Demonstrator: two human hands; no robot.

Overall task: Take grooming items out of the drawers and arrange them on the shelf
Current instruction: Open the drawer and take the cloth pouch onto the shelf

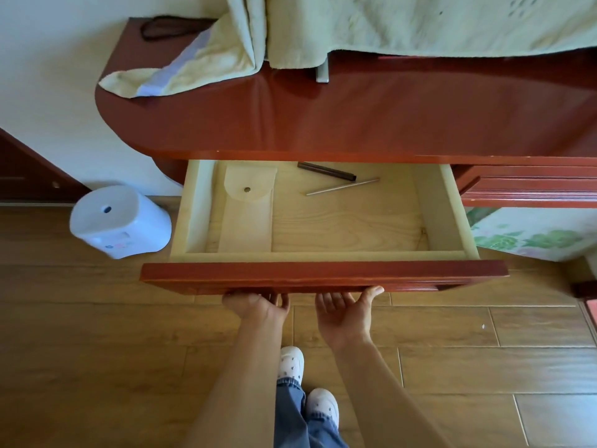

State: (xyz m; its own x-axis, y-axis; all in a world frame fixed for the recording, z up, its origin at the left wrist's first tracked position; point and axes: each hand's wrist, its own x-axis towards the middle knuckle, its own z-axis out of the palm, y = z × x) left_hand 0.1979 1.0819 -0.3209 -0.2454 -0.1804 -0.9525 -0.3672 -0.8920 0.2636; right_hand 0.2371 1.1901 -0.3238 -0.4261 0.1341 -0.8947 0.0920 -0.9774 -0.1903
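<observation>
A pale wooden drawer with a red-brown front (323, 275) stands pulled out below the red-brown shelf top (355, 118). Inside lie a beige pouch with a snap flap (247, 215) at the left, a dark brown stick-like item (326, 171) at the back and a thin silver rod (342, 186) beside it. My left hand (258, 305) and my right hand (344, 313) are palm-up under the drawer front's lower edge, fingers hooked beneath it. The fingertips are hidden by the front.
A pale green towel (193, 59) and a green cloth (420, 24) hang over the shelf top's back. A dark cord (161, 27) lies at its far left. A white plastic stool (119, 221) stands on the wooden floor left of the drawer. Another drawer front (529, 185) is at right.
</observation>
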